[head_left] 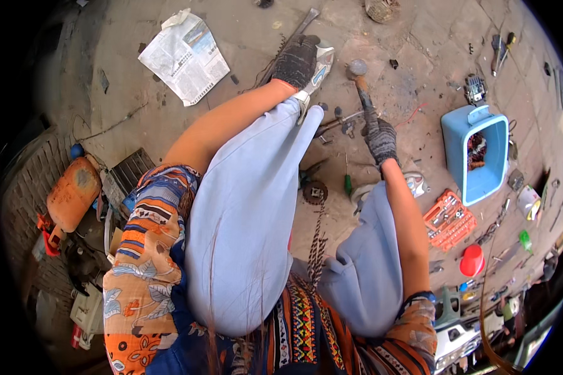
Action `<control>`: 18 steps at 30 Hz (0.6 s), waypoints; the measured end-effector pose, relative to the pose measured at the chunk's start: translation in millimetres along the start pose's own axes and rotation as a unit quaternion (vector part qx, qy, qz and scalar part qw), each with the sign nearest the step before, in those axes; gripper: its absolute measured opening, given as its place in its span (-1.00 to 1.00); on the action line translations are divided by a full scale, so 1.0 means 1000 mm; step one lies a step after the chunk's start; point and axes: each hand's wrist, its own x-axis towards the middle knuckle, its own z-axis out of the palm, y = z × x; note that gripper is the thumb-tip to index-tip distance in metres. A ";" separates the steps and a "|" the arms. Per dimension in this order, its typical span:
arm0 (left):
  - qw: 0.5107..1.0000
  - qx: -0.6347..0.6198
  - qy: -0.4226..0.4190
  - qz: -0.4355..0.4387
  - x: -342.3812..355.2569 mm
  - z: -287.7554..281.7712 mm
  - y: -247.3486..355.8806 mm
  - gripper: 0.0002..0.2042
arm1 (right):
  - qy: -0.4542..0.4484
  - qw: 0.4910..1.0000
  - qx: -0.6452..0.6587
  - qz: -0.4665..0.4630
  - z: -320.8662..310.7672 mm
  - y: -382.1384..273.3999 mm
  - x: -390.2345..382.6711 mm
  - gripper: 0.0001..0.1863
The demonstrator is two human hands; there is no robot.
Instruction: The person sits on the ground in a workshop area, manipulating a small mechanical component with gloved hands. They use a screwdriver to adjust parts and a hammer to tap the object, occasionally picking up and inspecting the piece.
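Note:
My left hand [297, 61], in a dark grey knit glove, is closed beside my left shoe [322, 65]. From it sticks a long grey metal bar [308, 20] with a flattened far end. My right hand [380, 139], gloved too, grips the dark handle of a hammer [358, 70]. The hammer's round head points away from me, low over the floor. Between my feet lie pliers-like tools [338, 124], a green-handled screwdriver [347, 181] and a round dark metal part [315, 192]. A twisted cord [319, 234] hangs in front of my clothes.
A newspaper sheet [186, 57] lies at far left. On the right stand a blue plastic tub [453, 147] with copper-coloured scrap inside, an open orange socket-set case [449, 232] and a red bowl [472, 260]. An orange rusty container [74, 194] sits among clutter at left.

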 end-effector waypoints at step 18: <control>0.996 -0.022 -0.067 -0.055 -0.013 0.000 -0.008 -0.69 | -0.135 0.971 0.122 0.156 -0.021 -0.038 0.009 -0.66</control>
